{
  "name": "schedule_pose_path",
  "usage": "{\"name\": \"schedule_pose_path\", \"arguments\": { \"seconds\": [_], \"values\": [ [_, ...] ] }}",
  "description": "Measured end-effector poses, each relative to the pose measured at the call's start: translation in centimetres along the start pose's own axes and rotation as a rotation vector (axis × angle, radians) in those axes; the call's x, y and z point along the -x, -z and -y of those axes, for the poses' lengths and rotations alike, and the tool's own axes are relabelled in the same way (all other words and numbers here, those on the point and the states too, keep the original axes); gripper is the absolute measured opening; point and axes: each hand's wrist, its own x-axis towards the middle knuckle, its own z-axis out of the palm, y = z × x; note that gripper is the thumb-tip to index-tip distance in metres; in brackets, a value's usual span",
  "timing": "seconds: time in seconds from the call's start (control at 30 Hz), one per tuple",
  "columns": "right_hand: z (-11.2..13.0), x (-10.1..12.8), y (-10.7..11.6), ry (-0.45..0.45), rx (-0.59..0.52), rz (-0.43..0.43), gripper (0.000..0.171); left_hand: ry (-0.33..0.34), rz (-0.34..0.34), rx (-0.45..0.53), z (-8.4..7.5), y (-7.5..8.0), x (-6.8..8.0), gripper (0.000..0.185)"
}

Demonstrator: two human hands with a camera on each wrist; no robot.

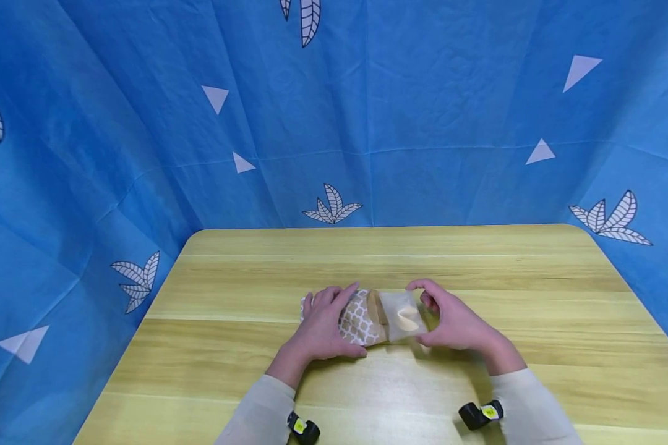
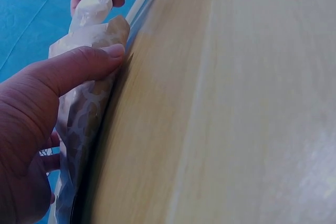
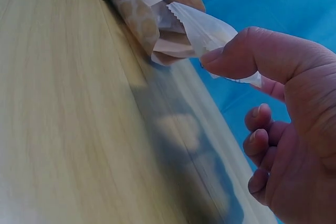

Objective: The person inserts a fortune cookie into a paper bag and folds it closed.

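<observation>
Left hand (image 1: 325, 334) grips patterned paper bag (image 1: 362, 318) between thumb and fingers; right hand (image 1: 456, 318) pinches translucent packet (image 1: 391, 312) at bag's open mouth, over table (image 1: 200, 278). Both look light: bag probably soft, creases easily, hold its sides; packet likely slick, hold edges. Blue curtain (image 1: 423, 93) behind.
</observation>
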Motion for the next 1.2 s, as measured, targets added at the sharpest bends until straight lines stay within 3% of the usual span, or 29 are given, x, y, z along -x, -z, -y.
{"name": "schedule_pose_path", "arguments": {
  "seconds": [0.23, 0.8, 1.0, 1.2],
  "values": [
    [0.2, -0.9, -0.5, -0.018, 0.024, 0.027, 0.083, -0.004, 0.008, 0.003, 0.1, 0.1, -0.1, 0.127],
    [1.1, -2.3, -2.4, -0.019, 0.148, 0.003, 0.091, -0.025, -0.004, -0.018, -0.1, 0.0, -0.2, 0.127],
    [1.2, -2.5, -2.7, 0.001, 0.132, 0.022, 0.093, -0.029, -0.004, -0.021, -0.1, -0.1, -0.2, 0.126],
    [0.6, -2.1, -2.3, -0.034, 0.046, 0.048, 0.107, -0.025, -0.002, -0.011, -0.1, -0.2, -0.2, 0.127]
  ]
}}
